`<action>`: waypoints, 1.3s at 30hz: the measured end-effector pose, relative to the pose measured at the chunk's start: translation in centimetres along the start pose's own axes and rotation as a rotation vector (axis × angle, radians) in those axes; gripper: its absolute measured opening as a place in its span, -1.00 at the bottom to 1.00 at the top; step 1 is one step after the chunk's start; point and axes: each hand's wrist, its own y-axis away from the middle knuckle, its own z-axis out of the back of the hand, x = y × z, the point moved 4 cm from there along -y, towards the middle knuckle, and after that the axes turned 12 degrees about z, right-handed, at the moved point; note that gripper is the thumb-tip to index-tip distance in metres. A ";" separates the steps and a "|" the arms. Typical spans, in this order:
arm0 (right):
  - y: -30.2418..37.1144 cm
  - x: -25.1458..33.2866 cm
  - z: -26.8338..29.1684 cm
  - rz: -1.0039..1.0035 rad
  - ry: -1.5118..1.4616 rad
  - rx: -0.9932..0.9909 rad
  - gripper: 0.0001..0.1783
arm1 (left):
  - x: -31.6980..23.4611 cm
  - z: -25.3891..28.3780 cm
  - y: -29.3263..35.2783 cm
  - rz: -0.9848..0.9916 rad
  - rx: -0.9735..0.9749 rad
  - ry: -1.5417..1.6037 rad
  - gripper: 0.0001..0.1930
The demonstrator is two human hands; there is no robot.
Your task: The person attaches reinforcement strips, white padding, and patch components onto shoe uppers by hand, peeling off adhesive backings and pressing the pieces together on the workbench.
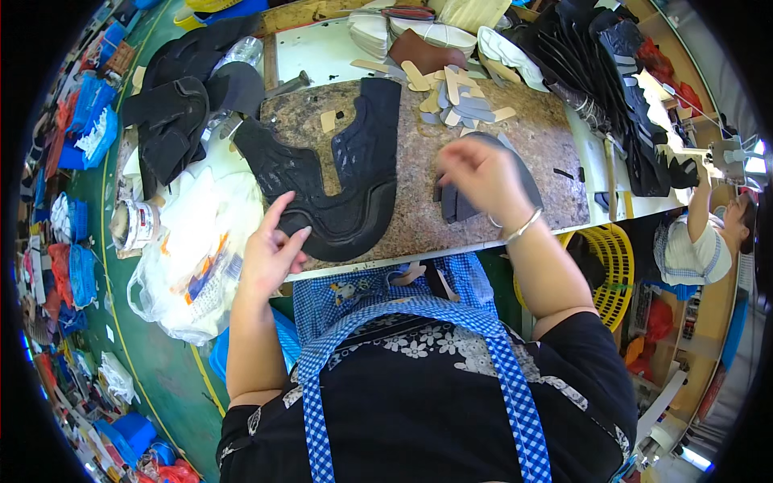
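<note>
Left hand (272,256), fingers spread, presses the near edge of the black U-shaped shoe piece (338,173) flat on the bench (419,209) — right hand (481,175), blurred, seems closed on grey cut pieces (452,203) beside it. Judging by this, a piece-picking step; the next move needs careful alignment

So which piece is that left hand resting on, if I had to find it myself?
Start at the mottled brown work board in the middle of the bench. On its left half lies a large black U-shaped shoe upper, with the left hand touching its lower edge. Unlike the small grey and tan cut pieces beside it, it is one big, textured black piece.
</note>
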 end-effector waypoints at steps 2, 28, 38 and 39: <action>-1.4 -0.3 5.1 0.152 0.651 -0.284 -0.83 | -0.5 1.6 0.7 -0.294 -0.477 -0.521 -0.52; 2.0 9.2 -6.2 0.757 0.025 -0.189 -0.83 | -4.6 -7.6 0.5 -0.430 0.249 0.623 -0.85; 1.7 9.3 -6.6 0.919 0.294 -0.089 -0.85 | -3.0 -7.4 1.6 -0.302 0.116 0.579 -0.86; 1.9 9.1 -6.7 0.902 0.297 -0.136 -0.86 | -2.9 -7.5 1.6 -0.305 0.135 0.616 -0.87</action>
